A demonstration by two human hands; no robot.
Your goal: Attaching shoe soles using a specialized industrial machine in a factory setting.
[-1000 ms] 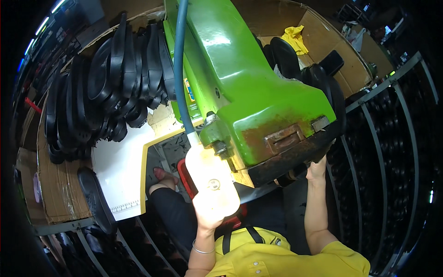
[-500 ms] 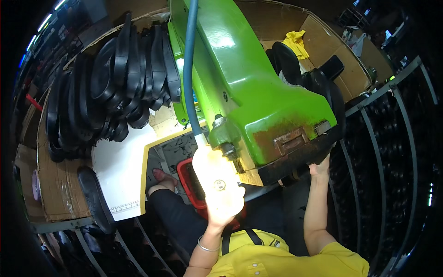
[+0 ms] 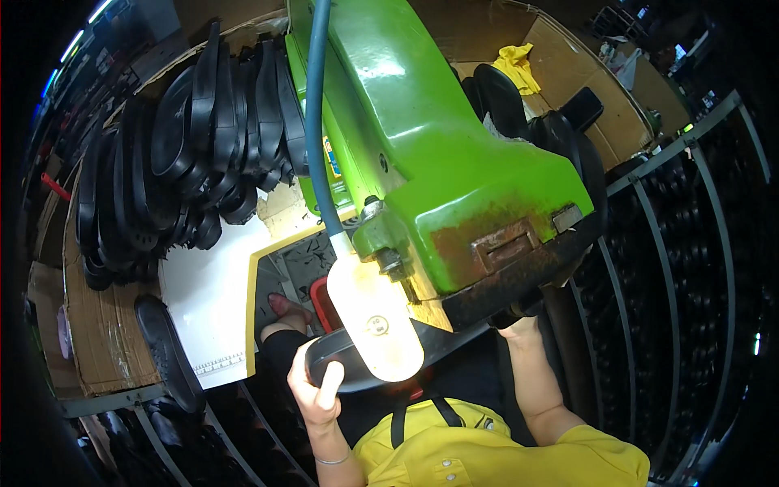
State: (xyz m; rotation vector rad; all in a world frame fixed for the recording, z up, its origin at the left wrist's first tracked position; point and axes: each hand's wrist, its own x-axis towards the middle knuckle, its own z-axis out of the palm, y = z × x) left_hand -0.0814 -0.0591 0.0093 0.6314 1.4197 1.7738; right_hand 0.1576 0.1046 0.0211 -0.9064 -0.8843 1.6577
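Observation:
My left hand (image 3: 315,388) is closed round the left end of a black shoe sole (image 3: 345,369), thumb on the near side. The sole lies crosswise below the head of a green machine (image 3: 454,187), and a glowing lamp (image 3: 372,321) covers part of its middle. My right hand (image 3: 519,326) reaches up under the machine's rusty front edge, close to the sole's right side. Its fingers are hidden there, so whether they grip the sole does not show.
Stacked black soles (image 3: 219,122) fill a cardboard box (image 3: 105,341) at the left. One sole (image 3: 166,349) leans by a white board (image 3: 207,308). A blue-grey hose (image 3: 315,105) runs up from the lamp. More soles (image 3: 499,97) and a yellow cloth (image 3: 518,69) sit behind the machine; a metal rack (image 3: 661,235) stands right.
My left hand has moved left from behind the lamp and now grips the sole's end, which has come into view. The right hand has shifted left and nearer to me.

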